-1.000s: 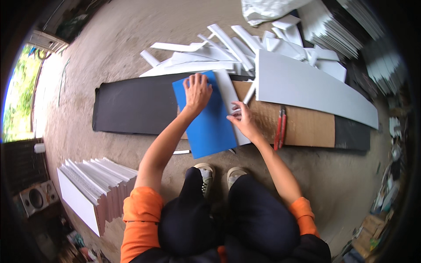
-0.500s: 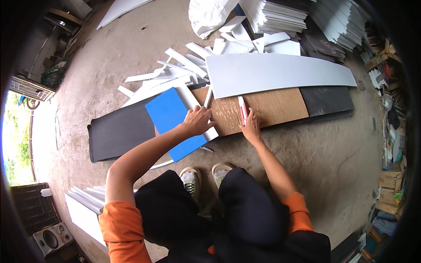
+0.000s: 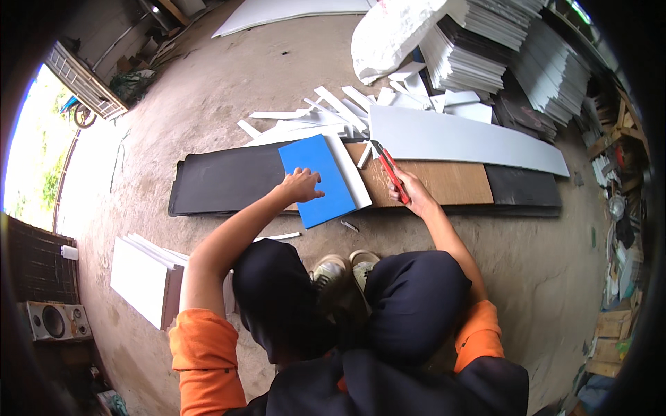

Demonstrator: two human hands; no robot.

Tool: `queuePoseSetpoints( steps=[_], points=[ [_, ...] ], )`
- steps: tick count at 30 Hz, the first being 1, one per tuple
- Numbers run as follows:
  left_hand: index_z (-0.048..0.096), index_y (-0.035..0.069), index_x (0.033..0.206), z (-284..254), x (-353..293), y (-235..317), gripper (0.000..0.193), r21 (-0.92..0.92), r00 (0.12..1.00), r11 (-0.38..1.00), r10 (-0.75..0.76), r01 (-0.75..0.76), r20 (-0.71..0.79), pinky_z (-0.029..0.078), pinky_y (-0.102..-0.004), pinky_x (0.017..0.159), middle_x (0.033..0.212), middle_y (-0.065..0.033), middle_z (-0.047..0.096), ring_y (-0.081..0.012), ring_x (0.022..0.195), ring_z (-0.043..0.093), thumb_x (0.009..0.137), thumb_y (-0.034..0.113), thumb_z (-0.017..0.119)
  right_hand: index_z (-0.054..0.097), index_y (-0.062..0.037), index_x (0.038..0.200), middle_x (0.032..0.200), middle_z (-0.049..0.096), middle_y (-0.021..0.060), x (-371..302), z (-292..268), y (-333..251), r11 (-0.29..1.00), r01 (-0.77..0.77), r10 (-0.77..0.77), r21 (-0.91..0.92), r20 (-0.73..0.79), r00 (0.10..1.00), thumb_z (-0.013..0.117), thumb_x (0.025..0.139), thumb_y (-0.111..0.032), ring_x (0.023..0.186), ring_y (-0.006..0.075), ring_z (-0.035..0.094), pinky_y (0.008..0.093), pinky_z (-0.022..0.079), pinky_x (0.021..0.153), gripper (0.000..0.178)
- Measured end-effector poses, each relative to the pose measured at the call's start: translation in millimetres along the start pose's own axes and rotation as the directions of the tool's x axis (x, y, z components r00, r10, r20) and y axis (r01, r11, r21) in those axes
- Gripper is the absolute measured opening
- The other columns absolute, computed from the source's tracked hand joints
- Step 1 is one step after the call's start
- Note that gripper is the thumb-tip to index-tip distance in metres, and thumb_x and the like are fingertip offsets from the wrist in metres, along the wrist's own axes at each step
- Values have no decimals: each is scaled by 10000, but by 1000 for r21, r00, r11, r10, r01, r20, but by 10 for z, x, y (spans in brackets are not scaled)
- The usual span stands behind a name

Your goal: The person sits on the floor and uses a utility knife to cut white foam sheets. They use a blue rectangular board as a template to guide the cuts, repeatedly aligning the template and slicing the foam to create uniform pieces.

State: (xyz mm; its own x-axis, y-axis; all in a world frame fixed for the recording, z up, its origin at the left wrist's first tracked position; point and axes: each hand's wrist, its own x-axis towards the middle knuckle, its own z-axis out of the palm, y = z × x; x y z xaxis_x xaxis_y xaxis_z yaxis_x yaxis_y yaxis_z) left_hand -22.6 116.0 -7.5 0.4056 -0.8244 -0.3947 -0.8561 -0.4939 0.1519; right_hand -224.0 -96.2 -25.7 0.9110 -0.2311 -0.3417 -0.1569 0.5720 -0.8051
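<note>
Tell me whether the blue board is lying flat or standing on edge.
Lying flat: the blue board has its broad face turned upward, with the left hand over it.

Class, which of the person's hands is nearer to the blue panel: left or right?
Left. The left hand is directly over the blue panel; the right hand is off to its right, holding a red-handled tool.
</note>
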Motion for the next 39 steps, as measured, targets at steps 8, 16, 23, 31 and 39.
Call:
queuePoseSetpoints(
  steps=[8, 16, 23, 31, 39],
  points=[
    [267, 24, 1298, 861, -36, 112, 938, 22, 930, 987, 156, -158, -334, 199, -521, 1008, 1309, -223, 259, -383, 1245, 201, 632, 564, 648, 382, -10, 1017, 798, 522, 105, 524, 233, 54, 935, -141, 83, -326, -184, 979, 406, 882, -147, 554, 157, 539, 285, 466, 456, 194],
    [228, 23, 1319, 930, 830, -88, 864, -321, 902, 946, -170, 36, -398, 66, -621, 987, 1395, -202, 87, -388, 1299, 12, 660, 411, 631, 361, 10, 1026, 585, 536, 139, 1494, 161, 420, 449, -149, -52, -881, -192, 980, 382, 905, -188, 516, 223, 585, 377, 474, 454, 233],
    [2, 23, 1372, 630, 1193, -384, 1153, -259, 989, 956, -149, 138, -21, -73, -694, 899, 1422, -193, -103, -372, 1294, -170, 539, 481, 655, 345, 48, 1051, 773, 553, 328, 2186, 282, 382, 237, -7, -177, -971, -50, 983, 369, 893, -180, 759, 467, 544, 522, 418, 658, 279],
    [-13, 28, 1371, 699, 1224, -480, 1255, -258, 991, 959, -131, 118, -31, -70, -725, 854, 1420, -204, -92, -408, 1285, -159, 482, 530, 717, 354, 65, 1035, 741, 568, 310, 2393, 504, 497, 157, -53, -163, -986, -79, 983, 353, 902, -189, 742, 456, 567, 492, 473, 654, 287],
    [6, 21, 1370, 697, 1223, -490, 1300, -267, 991, 958, -126, 109, -50, -50, -737, 844, 1419, -210, -74, -416, 1286, -143, 437, 525, 757, 366, 71, 1028, 720, 560, 311, 2490, 633, 515, 141, -70, -190, -987, -97, 977, 380, 885, -160, 738, 473, 550, 521, 445, 651, 273]
  ],
)
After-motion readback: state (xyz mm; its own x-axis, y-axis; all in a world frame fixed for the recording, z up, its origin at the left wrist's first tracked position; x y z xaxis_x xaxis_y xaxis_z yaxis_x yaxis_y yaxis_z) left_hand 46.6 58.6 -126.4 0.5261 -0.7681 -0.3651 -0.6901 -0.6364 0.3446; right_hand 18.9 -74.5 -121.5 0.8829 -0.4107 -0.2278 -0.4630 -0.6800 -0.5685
